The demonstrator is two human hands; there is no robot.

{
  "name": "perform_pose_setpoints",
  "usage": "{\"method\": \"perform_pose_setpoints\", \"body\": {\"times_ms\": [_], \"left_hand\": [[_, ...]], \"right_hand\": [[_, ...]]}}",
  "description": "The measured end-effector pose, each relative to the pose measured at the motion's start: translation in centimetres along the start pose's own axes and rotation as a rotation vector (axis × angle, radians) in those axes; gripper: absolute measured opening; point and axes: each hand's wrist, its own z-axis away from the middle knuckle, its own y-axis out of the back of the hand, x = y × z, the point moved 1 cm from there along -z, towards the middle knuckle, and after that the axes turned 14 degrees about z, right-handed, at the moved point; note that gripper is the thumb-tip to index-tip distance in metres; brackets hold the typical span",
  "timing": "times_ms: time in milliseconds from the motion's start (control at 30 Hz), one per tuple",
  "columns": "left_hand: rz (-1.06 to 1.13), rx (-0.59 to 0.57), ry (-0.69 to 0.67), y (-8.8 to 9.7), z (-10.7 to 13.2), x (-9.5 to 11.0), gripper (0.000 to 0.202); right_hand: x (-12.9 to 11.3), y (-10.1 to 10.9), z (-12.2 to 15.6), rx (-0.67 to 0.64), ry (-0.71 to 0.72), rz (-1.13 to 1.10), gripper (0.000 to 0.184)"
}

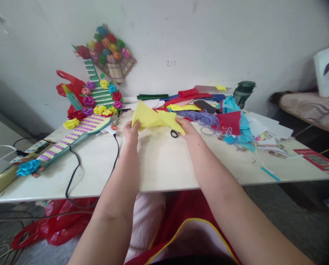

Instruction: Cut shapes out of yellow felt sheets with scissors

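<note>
A sheet of yellow crepe paper [149, 117] is stretched above the middle of the white table, with an uneven upper edge. My left hand [131, 130] pinches its left end, and my right hand [185, 129] grips the right end, where a corner hangs past the fingers. Just left of my right hand lies a black scissors handle [174, 134]; the rest of the scissors is hidden. A hot glue gun [110, 129] with an orange tip rests on the table to the left of my left hand.
Left stand paper-flower decorations [100, 97], a glue bottle [74, 100] and a power strip [37, 149]. Purple yarn [200, 117], a phone [205, 106], coloured paper [232, 123] and a dark green bottle [243, 94] sit right. A black cable [117, 154] crosses the table's front edge [164, 189].
</note>
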Motion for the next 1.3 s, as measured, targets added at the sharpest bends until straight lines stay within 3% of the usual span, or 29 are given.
{"method": "perform_pose_setpoints", "body": {"times_ms": [100, 200, 400, 633, 767, 867, 1100, 1300], "left_hand": [[0.078, 0.045, -0.068, 0.0, 0.0, 0.0, 0.026], [0.225, 0.041, -0.03, 0.0, -0.1, -0.1, 0.03], [0.304, 0.013, 0.039, -0.1, 0.1, 0.1, 0.038], [0.375, -0.08, 0.122, -0.6, 0.7, 0.2, 0.037], [0.353, -0.086, 0.159, -0.8, 0.9, 0.2, 0.036], [0.39, -0.106, 0.181, -0.9, 1.1, 0.2, 0.037], [0.515, -0.268, 0.32, -1.4, 1.8, 0.6, 0.038], [0.5, -0.336, 0.37, -1.8, 2.3, 0.9, 0.037]], "right_hand": [[0.2, -0.8, 0.8, -0.269, -0.062, 0.047, 0.008], [0.4, -1.4, 1.2, -0.34, -0.107, 0.053, 0.006], [0.8, -1.3, -0.1, -0.244, -0.011, -0.062, 0.004], [0.2, 1.1, -1.7, 0.2, 0.109, -0.223, 0.006], [-0.2, 1.6, -1.8, 0.29, 0.091, -0.319, 0.012], [-0.4, 1.2, -1.5, 0.248, 0.109, -0.287, 0.009], [-1.2, 0.1, 0.0, -0.015, 0.2, -0.168, 0.011], [-1.1, -0.2, 0.7, -0.067, 0.227, -0.064, 0.014]]}}
